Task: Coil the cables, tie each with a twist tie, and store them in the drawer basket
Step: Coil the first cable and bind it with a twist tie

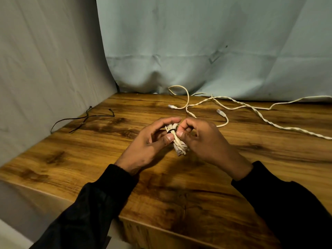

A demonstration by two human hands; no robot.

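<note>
From the head camera, a coiled white cable bundle (177,140) sits between the two hands above the wooden table (125,159), roughly over its middle. A dark twist tie (171,130) rings the upper part of the bundle. The left hand (151,142) comes in from the bundle's left, thumb pressed against the coil just below the tie and forefinger arched over the top, so it pinches the bundle. The right hand (206,141) closes in from the bundle's right, its fingers curled and thumb tip set against the coil beside the tie, the two thumbs nearly touching. Both wrists wear black sleeves (107,194). Beyond the bundle, toward the far edge of the table, loose white cables (233,106) sprawl uncoiled. Well to the bundle's left, near the table's left edge, lie spare dark twist ties (86,119). Pale cloth (179,42) hangs behind the table.
</note>
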